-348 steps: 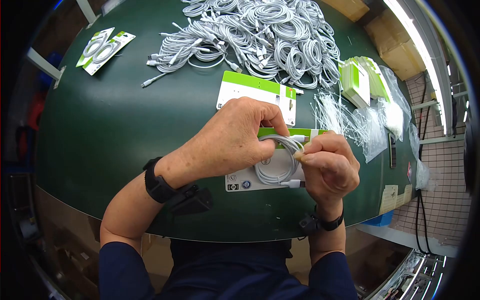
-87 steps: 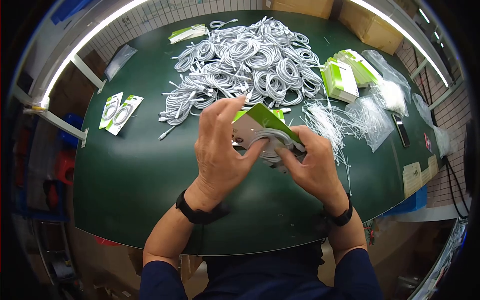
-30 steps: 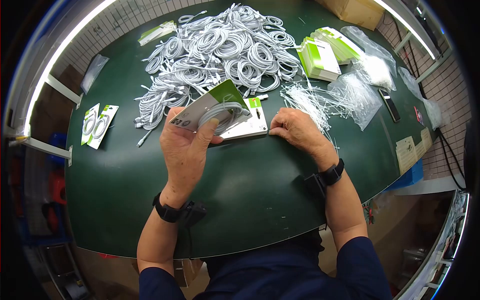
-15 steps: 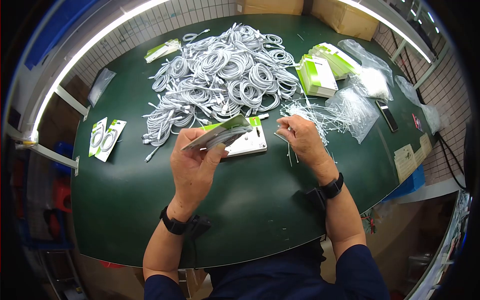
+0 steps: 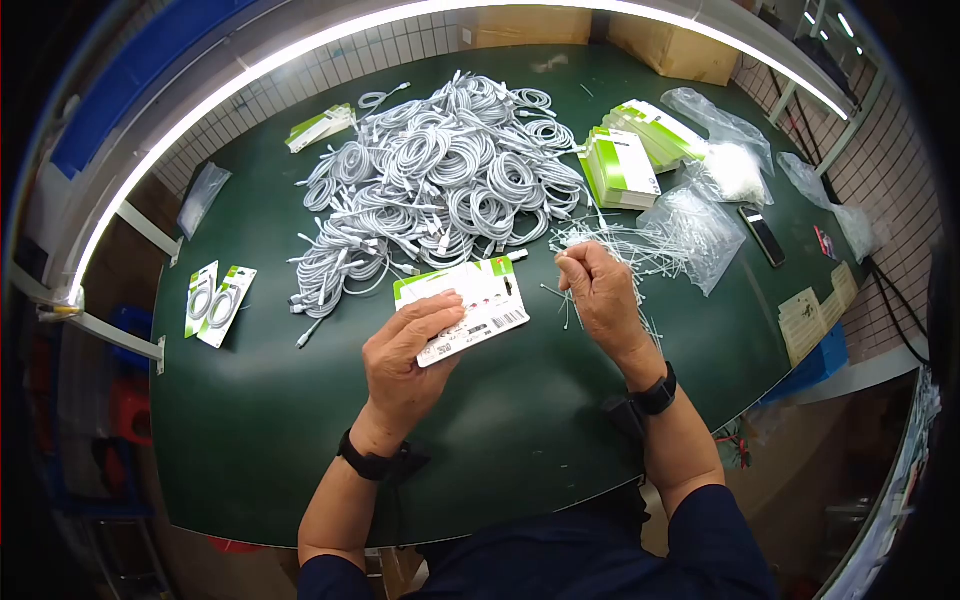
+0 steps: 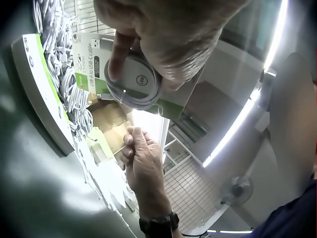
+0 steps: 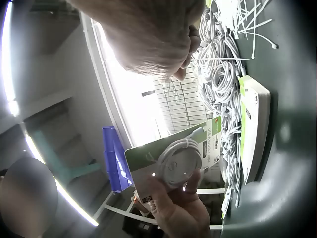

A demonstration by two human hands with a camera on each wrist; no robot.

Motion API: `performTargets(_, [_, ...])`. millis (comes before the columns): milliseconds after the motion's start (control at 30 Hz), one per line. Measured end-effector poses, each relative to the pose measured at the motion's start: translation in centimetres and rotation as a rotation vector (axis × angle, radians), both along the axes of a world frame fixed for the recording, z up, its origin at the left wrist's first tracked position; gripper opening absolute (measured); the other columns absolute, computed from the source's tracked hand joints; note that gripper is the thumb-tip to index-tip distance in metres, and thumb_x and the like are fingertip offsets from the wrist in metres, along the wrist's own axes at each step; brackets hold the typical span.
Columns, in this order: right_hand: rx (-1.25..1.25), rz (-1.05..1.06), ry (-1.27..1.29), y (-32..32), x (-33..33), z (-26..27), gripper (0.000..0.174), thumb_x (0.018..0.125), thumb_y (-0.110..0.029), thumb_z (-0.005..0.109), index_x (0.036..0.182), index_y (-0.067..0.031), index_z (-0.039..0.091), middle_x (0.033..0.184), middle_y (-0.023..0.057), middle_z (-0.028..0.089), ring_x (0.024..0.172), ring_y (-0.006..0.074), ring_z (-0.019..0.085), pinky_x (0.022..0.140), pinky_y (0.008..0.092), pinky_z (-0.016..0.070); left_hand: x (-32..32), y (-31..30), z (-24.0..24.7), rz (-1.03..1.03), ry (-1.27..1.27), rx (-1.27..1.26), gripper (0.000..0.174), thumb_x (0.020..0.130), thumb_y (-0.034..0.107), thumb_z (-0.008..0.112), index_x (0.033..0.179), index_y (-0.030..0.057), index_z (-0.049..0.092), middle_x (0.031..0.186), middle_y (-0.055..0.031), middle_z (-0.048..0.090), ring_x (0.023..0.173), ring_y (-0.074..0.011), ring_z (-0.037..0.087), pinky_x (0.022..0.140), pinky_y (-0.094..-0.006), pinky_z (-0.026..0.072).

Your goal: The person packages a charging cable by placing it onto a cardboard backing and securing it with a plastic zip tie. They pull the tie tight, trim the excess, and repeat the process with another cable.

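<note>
My left hand (image 5: 408, 350) grips a green-and-white packaging card (image 5: 490, 318), its printed back facing up in the head view. On its other side is a coiled grey-white USB cable (image 6: 132, 82), held under a digit in the left wrist view. A thin white tie (image 7: 153, 159) loops out at the coil's edge in the right wrist view. My right hand (image 5: 605, 300) is raised beside the loose white cable ties (image 5: 640, 250), thumb and fingertips pinched together. A faint thin tie shows below those fingertips in the right wrist view. A card stack (image 7: 255, 131) lies beneath the held card.
A large heap of coiled cables (image 5: 440, 170) covers the table's (image 5: 300, 440) back middle. Stacked cards (image 5: 620, 170), a plastic bag of ties (image 5: 700, 230) and a phone (image 5: 764, 236) lie at the right. Two carded cables (image 5: 218, 305) lie at the left.
My left hand has tilted the card so its back faces up and the coil is hidden from the head view. My right hand, earlier by the cards, has shifted slightly right beside the ties.
</note>
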State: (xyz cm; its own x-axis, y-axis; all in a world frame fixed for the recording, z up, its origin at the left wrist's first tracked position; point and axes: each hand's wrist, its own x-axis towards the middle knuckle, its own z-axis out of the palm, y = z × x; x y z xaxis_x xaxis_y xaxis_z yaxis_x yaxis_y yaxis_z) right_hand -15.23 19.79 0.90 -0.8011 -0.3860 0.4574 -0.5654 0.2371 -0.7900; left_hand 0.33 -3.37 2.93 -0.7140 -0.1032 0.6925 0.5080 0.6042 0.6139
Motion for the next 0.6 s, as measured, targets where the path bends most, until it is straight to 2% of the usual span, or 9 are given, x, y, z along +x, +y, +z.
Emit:
performTargets(100, [-0.016, 0.033, 0.018, -0.1, 0.9, 0.7, 0.008, 0.104, -0.008, 0.067, 0.105, -0.0002, 0.069, 0.082, 0.0093, 0.073, 0.069, 0.0202, 0.068, 0.065, 0.0319, 0.0540, -0.2, 0.1, -0.2, -0.004, -0.004, -0.024, 0.034, 0.078, -0.003, 0.086, 0.111, 0.0012, 0.078, 0.116, -0.0161, 0.078, 0.114, -0.0335, 0.075, 0.098, -0.0404, 0.0600])
performTargets(167, [-0.056, 0.063, 0.139, -0.1, 0.7, 0.8, 0.006, 0.101, -0.005, 0.069, 0.105, 0.0000, 0.071, 0.087, 0.0110, 0.073, 0.075, 0.0212, 0.069, 0.068, 0.0317, 0.0546, -0.3, 0.0, -0.3, 0.000, 0.000, -0.047, 0.034, 0.078, -0.002, 0.087, 0.110, 0.0013, 0.078, 0.116, -0.0154, 0.078, 0.114, -0.0335, 0.075, 0.097, -0.0405, 0.0603])
performTargets(300, [-0.148, 0.104, 0.206, -0.2, 1.9, 2.4, 0.011, 0.096, 0.002, 0.073, 0.107, 0.0002, 0.074, 0.097, 0.0134, 0.072, 0.085, 0.0230, 0.070, 0.074, 0.0323, 0.0555, -0.5, 0.0, -0.8, 0.015, 0.034, -0.124, 0.034, 0.077, -0.001, 0.087, 0.110, 0.0016, 0.078, 0.115, -0.0146, 0.078, 0.114, -0.0337, 0.075, 0.097, -0.0404, 0.0607])
performTargets(433, [-0.329, 0.280, 0.116, 0.3, 3.6, 3.7, 0.016, 0.091, 0.006, 0.075, 0.105, -0.0003, 0.075, 0.096, 0.0135, 0.075, 0.084, 0.0204, 0.070, 0.073, 0.0317, 0.0550, -0.5, 0.3, -0.8, 0.004, 0.091, -0.204, 0.031, 0.075, 0.002, 0.089, 0.101, 0.0029, 0.071, 0.112, -0.0121, 0.077, 0.112, -0.0342, 0.076, 0.090, -0.0401, 0.0634])
performTargets(467, [-0.354, 0.346, 0.149, 0.4, 4.0, 4.2, 0.015, 0.091, 0.006, 0.076, 0.104, 0.0005, 0.075, 0.095, 0.0156, 0.076, 0.082, 0.0195, 0.070, 0.070, 0.0311, 0.0549, -0.6, 0.2, -1.1, 0.015, 0.113, -0.237, 0.030, 0.075, 0.003, 0.089, 0.095, 0.0039, 0.068, 0.111, -0.0119, 0.077, 0.111, -0.0343, 0.076, 0.087, -0.0399, 0.0645])
performTargets(600, [-0.531, 0.506, 0.024, 0.2, 6.3, 4.7, 0.010, 0.094, 0.002, 0.075, 0.103, 0.0021, 0.072, 0.093, 0.0185, 0.075, 0.076, 0.0219, 0.072, 0.066, 0.0317, 0.0559, -0.6, -0.6, -1.6, -0.017, 0.140, -0.284, 0.036, 0.075, 0.009, 0.094, 0.095, 0.0045, 0.064, 0.109, -0.0157, 0.079, 0.108, -0.0369, 0.077, 0.090, -0.0413, 0.0641])
